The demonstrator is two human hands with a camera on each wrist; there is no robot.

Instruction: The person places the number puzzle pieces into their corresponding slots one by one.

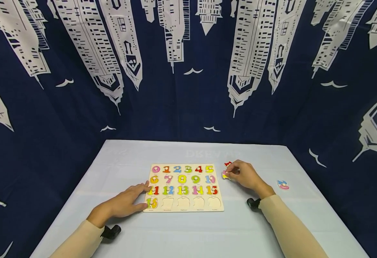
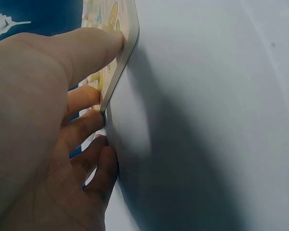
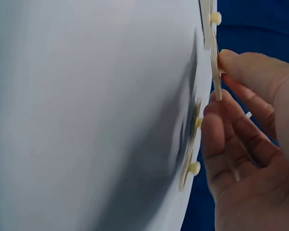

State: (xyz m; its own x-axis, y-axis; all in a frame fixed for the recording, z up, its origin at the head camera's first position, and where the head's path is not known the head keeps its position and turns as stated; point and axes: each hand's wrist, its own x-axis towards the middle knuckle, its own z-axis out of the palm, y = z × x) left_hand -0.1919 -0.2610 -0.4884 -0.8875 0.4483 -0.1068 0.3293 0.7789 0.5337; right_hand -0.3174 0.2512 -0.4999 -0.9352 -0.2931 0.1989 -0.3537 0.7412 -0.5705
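Observation:
A wooden number puzzle board [image 1: 179, 211] lies on the white table, filled with coloured knobbed number pieces except for several bare recesses along its bottom row. My left hand [image 1: 127, 200] rests at the board's left edge, fingers extended; its thumb [image 2: 98, 45] lies on the edge in the left wrist view. Just beyond the board's right side, my right hand [image 1: 244, 175] pinches a pink-and-yellow number piece [image 1: 224, 175] between thumb and finger. In the right wrist view that number piece [image 3: 216, 77] is held by its knob. A red number piece [image 1: 228, 163] lies just behind it.
A blue-and-pink number piece [image 1: 283, 185] lies farther right on the white tabletop [image 1: 182, 236]. Behind and around the table hangs a dark blue cloth [image 1: 175, 107] printed with white buildings. Black wrist cameras sit under both of the person's sleeves.

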